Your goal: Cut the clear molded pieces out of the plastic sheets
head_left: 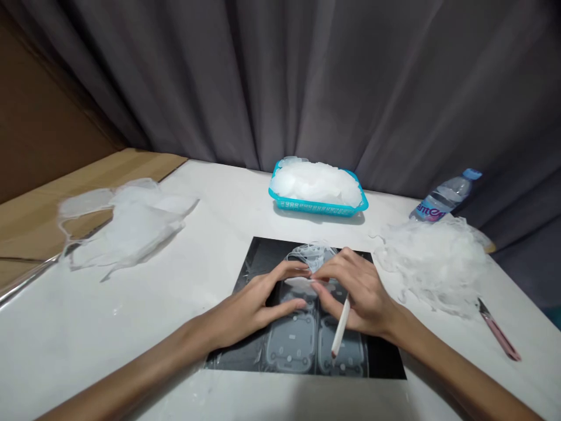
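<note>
My left hand (267,298) reaches in over a dark sheet (245,351), thumb and fingers apart, its fingertips by a small thin white piece (300,285). Across from it, my right hand (359,289) has thumb and index finger close together at the piece's right edge. A slim white pencil-like stick (340,330) is tucked in that hand, its darker end pointing down toward me. Just beyond the fingertips lies a tangle of thin translucent strips (313,252). Pale rounded panel shapes show on the sheet. The fingertips partly hide the white piece.
A turquoise basket (315,209) heaped with white pieces (318,181) stands at the back. On the right are a pile of white shreds (438,263), a tilted water bottle (447,197) and a pink-handled knife (499,331). Translucent white sheets (135,219) lie left, near cardboard (144,161).
</note>
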`<action>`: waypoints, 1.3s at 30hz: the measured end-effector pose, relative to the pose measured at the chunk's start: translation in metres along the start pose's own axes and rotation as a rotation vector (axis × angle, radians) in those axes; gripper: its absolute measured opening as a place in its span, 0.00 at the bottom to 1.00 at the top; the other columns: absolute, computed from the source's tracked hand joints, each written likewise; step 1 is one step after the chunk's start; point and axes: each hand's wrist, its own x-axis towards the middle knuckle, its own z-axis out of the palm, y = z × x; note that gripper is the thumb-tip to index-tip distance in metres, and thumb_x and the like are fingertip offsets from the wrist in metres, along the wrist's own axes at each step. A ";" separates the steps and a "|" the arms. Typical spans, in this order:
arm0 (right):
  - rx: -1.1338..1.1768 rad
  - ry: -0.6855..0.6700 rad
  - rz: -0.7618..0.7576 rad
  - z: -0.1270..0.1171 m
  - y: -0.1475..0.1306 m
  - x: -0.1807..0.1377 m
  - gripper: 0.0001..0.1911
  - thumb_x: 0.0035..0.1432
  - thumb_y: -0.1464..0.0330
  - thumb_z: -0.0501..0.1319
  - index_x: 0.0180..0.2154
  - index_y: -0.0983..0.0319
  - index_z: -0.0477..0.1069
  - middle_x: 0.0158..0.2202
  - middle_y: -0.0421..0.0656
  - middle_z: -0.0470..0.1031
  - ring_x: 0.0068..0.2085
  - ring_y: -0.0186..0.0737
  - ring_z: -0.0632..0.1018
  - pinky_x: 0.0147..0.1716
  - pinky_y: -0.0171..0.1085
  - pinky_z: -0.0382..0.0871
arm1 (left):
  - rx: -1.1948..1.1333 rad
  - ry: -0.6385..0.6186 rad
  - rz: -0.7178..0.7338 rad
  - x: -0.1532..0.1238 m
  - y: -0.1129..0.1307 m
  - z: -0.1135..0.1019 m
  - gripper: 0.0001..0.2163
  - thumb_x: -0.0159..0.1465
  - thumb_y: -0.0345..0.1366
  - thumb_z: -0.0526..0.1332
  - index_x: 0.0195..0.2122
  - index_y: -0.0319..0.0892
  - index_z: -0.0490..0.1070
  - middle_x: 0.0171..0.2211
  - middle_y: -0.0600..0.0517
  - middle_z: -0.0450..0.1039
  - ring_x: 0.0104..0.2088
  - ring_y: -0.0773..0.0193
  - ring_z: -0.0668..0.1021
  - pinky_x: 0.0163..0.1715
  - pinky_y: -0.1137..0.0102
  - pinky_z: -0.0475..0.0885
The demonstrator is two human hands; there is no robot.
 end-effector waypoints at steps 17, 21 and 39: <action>0.096 -0.217 0.094 -0.004 0.013 -0.002 0.04 0.70 0.67 0.62 0.43 0.61 0.72 0.34 0.43 0.77 0.36 0.41 0.72 0.38 0.41 0.68 | 0.090 0.201 0.202 -0.004 -0.010 -0.002 0.09 0.76 0.35 0.57 0.52 0.45 0.75 0.48 0.50 0.82 0.48 0.61 0.83 0.51 0.70 0.76; 0.105 -0.222 0.097 -0.004 0.014 -0.003 0.02 0.70 0.70 0.61 0.41 0.61 0.71 0.33 0.43 0.77 0.36 0.41 0.70 0.38 0.41 0.68 | 0.059 0.274 0.158 -0.002 -0.008 -0.001 0.07 0.75 0.36 0.59 0.49 0.44 0.75 0.42 0.52 0.82 0.40 0.64 0.83 0.44 0.72 0.77; 0.040 -0.148 -0.009 -0.006 0.006 -0.001 0.03 0.71 0.72 0.61 0.45 0.63 0.73 0.36 0.44 0.81 0.36 0.41 0.76 0.36 0.42 0.71 | -0.020 0.205 0.208 0.000 -0.009 -0.001 0.08 0.72 0.32 0.62 0.49 0.46 0.79 0.45 0.53 0.84 0.45 0.63 0.84 0.48 0.73 0.75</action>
